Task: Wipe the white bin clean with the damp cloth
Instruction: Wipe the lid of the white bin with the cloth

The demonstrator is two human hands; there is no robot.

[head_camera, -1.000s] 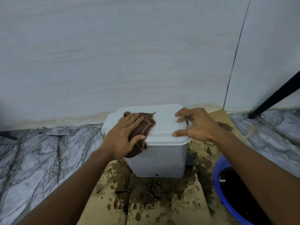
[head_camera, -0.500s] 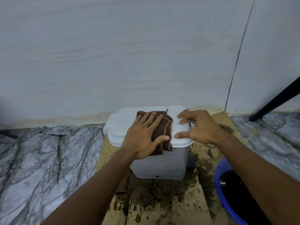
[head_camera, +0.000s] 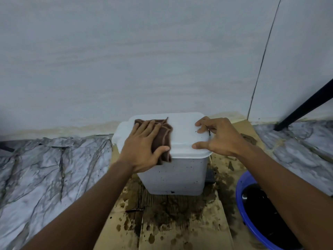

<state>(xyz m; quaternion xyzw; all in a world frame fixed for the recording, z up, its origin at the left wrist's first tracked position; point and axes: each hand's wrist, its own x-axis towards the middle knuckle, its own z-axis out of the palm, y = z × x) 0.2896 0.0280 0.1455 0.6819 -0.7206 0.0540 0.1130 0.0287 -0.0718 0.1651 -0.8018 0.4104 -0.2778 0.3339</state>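
The white bin (head_camera: 180,174) stands on wet, stained cardboard against the wall, its lid closed and its front wall speckled with dark spots. A brown damp cloth (head_camera: 163,134) lies on the left half of the lid and hangs over the front edge. My left hand (head_camera: 142,150) presses flat on the cloth, thumb hooked over its lower end. My right hand (head_camera: 216,136) rests on the lid's right side with fingers spread, thumb at the front rim, holding the bin steady.
A blue basin (head_camera: 252,219) of dark water sits at the lower right, under my right forearm. A black slanted leg (head_camera: 304,107) reaches the floor at the right. Marble floor (head_camera: 45,177) spreads left and right of the cardboard (head_camera: 180,231). A pale wall stands directly behind the bin.
My left hand slid the cloth to the right across the lid, then back toward the left half. My right hand stayed on the lid's right side.
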